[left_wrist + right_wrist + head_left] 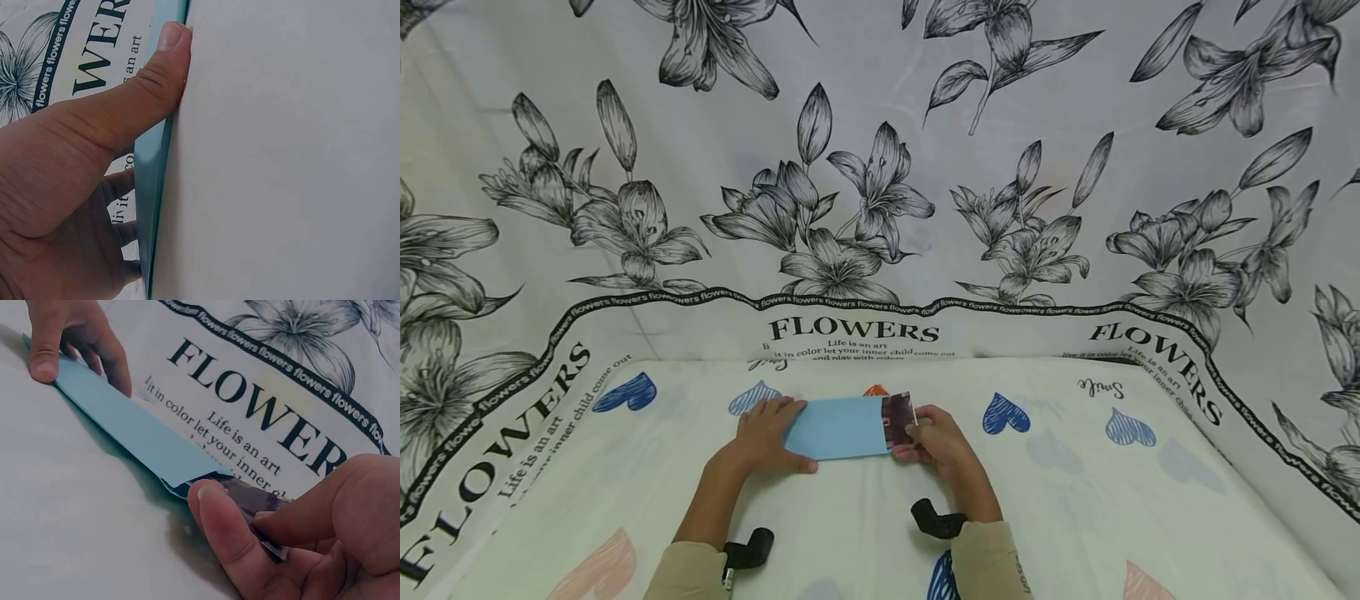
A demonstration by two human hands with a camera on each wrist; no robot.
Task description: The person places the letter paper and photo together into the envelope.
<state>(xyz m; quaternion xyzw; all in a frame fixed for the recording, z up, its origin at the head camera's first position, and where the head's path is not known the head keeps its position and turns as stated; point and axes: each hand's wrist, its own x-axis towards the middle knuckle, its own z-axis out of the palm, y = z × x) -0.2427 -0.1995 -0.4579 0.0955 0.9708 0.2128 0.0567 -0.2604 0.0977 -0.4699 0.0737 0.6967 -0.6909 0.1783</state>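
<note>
A light blue paper envelope (835,428) lies lengthwise across the cloth, its open end to the right. My left hand (766,435) holds its left end, the thumb along the near edge and the fingers at the far edge. Out of the open end sticks a dark maroon, glossy printed card (897,419), the rest of it hidden inside. My right hand (938,442) pinches the card's outer end between thumb and fingers. In the right wrist view, the right fingertips are right at the mouth of the envelope (131,425).
A white cloth (850,533) printed with hearts covers the table. Behind it hangs a white curtain (925,217) with black flower drawings and lettering. A black strap device (751,548) is on the left wrist, and a similar black one (938,520) on the right.
</note>
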